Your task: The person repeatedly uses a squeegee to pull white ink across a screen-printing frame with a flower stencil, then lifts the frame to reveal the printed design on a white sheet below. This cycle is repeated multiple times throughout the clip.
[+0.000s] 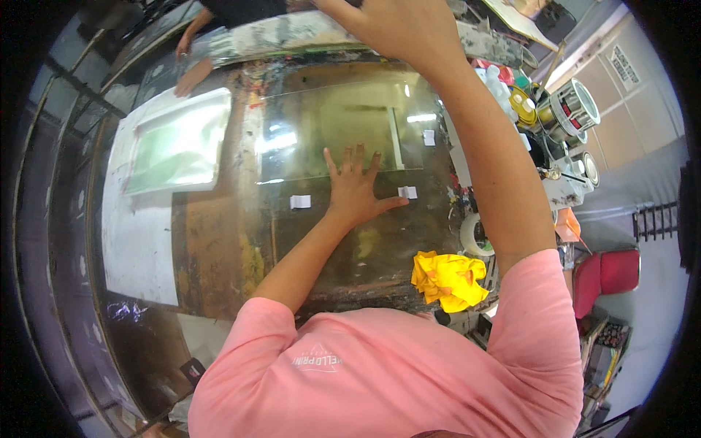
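A clear, shiny sheet lies on the dark, paint-stained table. My left hand rests flat over its near edge, fingers spread and thumb pointing right. The thumb tip reaches a small white tab. Another white tab lies left of my wrist, and a third tab sits by the sheet's right side. My right hand is raised at the top edge, in front of a long paint-smeared board. Most of its fingers are cut off by the frame, so whether it grips anything is unclear.
At far left, another person's hand is beside a pale green film on white paper. A crumpled yellow cloth and a tape roll lie near my right arm. Cans and bottles stand along the right; a red chair is beyond.
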Available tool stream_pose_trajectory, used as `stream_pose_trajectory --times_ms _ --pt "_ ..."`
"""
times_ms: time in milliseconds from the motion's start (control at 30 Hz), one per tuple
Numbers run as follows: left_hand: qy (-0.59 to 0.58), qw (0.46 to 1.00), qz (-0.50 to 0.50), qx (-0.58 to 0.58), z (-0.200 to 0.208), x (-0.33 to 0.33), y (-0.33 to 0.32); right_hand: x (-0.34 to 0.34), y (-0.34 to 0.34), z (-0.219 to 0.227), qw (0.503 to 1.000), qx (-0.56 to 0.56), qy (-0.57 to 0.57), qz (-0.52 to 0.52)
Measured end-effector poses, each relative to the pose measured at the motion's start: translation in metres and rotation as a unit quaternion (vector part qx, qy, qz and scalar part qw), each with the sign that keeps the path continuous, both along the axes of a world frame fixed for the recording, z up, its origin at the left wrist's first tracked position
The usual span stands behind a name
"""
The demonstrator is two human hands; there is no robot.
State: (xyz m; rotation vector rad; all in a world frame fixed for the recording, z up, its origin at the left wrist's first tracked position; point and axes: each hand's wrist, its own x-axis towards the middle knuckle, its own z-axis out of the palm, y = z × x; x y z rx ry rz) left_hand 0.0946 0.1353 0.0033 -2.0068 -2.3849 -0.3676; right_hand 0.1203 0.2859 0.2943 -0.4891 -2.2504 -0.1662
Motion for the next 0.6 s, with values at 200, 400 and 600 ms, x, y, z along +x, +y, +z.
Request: stream_pose_trajectory --times_ms 200,400,600 --pt "-0.026 0.998 -0.035 0.035 0.004 0.003 -0.005 -0.014 0.013 0.013 1.000 0.023 -0.007 -0.017" --pt "-0.037 0.994 -0.063 0.087 0.002 0.002 -0.007 -0.011 0.010 0.015 0.999 0.021 -0.013 -0.037" --pt "-0.047 0.988 -0.084 0.122 -0.004 0.001 -0.010 -0.012 0.013 0.020 0.997 -0.030 -0.052 -0.040"
